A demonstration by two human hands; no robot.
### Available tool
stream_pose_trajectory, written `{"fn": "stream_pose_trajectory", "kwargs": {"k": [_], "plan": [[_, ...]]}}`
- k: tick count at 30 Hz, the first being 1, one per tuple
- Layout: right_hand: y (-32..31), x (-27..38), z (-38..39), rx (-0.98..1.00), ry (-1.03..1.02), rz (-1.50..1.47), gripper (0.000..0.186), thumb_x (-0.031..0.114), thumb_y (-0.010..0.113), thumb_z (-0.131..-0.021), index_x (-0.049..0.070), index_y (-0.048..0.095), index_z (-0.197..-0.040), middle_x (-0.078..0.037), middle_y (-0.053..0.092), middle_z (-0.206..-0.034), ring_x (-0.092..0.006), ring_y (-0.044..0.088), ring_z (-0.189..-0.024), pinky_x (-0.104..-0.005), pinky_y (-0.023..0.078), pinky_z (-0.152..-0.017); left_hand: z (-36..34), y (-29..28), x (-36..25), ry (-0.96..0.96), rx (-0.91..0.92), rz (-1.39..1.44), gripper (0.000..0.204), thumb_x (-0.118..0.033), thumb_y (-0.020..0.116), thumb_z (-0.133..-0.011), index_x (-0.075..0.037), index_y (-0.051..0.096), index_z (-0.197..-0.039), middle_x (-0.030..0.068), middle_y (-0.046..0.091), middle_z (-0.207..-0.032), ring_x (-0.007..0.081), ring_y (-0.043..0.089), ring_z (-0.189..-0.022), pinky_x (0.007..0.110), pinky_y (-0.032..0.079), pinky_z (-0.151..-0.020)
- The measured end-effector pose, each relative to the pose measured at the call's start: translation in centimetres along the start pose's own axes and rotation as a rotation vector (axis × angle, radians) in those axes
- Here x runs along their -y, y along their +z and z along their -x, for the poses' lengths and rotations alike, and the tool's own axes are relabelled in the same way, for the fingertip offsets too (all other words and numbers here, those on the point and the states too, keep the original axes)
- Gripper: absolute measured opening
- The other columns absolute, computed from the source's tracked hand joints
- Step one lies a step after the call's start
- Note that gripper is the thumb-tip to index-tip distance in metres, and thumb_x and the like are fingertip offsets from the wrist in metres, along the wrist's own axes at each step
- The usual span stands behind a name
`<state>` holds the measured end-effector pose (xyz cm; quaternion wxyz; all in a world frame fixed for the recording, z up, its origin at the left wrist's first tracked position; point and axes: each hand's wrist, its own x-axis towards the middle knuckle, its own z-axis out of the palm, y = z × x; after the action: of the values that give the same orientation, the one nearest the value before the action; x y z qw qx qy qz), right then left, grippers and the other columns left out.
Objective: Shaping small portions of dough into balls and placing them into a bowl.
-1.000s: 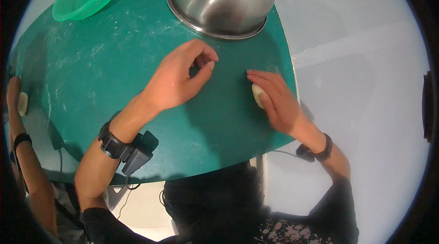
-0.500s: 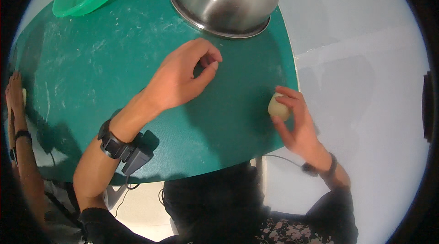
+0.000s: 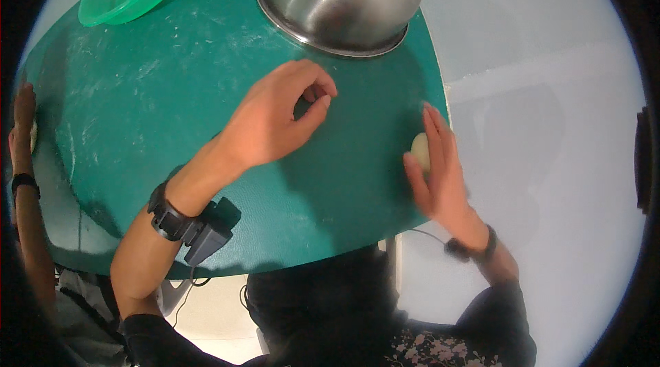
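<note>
My left hand rests loosely closed near the middle of the green table, its fingertips curled toward the thumb with nothing visible in them. Near the right edge of the table, my right hand covers a pale dough ball, with long fingers laid over it and the thumb along its near side. A dark band with a boxy device and a cable is strapped to each of my wrists.
An upturned steel bowl stands at the back, beside a green plastic basin on the upper left. At the far left edge, another person's hands touch a pale dough piece. A pale wall or surface borders the table's right.
My right hand has shifted right with the dough ball, and its fingers have gone from curled around it to straighter over it. The other person's hands have moved farther up the table.
</note>
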<state>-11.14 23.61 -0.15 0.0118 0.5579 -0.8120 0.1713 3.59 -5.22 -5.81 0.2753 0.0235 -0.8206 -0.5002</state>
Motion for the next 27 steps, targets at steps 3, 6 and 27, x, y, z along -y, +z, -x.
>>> {"fn": "stream_pose_trajectory", "kwargs": {"k": [3,6,27], "plan": [[0.9,-1.4,-2.5,-0.009,0.018,-0.006,0.064,0.018,0.068,-0.109,-0.012,0.046,-0.162,-0.033,0.048,-0.165,-0.0495,0.048,-0.154,-0.0508,0.042,-0.127,0.2,-0.3,0.0,-0.01,0.012,-0.011,0.015,-0.002,0.075,-0.096,0.0,0.069,-0.109,0.0134,0.07,-0.1,0.0293,0.07,-0.091,0.041,0.058,-0.081],[1.5,-3.4,-5.1,-0.034,0.056,-0.023,0.066,0.029,0.065,-0.113,-0.012,0.046,-0.161,-0.034,0.052,-0.162,-0.0475,0.05,-0.153,-0.0487,0.043,-0.126,0.0,-0.3,-0.4,-0.031,0.021,-0.004,0.015,-0.002,0.075,-0.096,-0.001,0.069,-0.109,0.0131,0.07,-0.1,0.029,0.069,-0.09,0.041,0.058,-0.081],[3.6,-5.4,-9.4,-0.04,0.146,-0.055,0.078,0.045,0.058,-0.115,-0.018,0.043,-0.159,-0.038,0.048,-0.164,-0.0504,0.046,-0.154,-0.0505,0.036,-0.13,-0.2,0.0,-0.2,-0.05,0.016,0.037,0.015,-0.002,0.075,-0.095,0.0,0.068,-0.109,0.0138,0.07,-0.1,0.0292,0.07,-0.091,0.041,0.058,-0.081]]}}
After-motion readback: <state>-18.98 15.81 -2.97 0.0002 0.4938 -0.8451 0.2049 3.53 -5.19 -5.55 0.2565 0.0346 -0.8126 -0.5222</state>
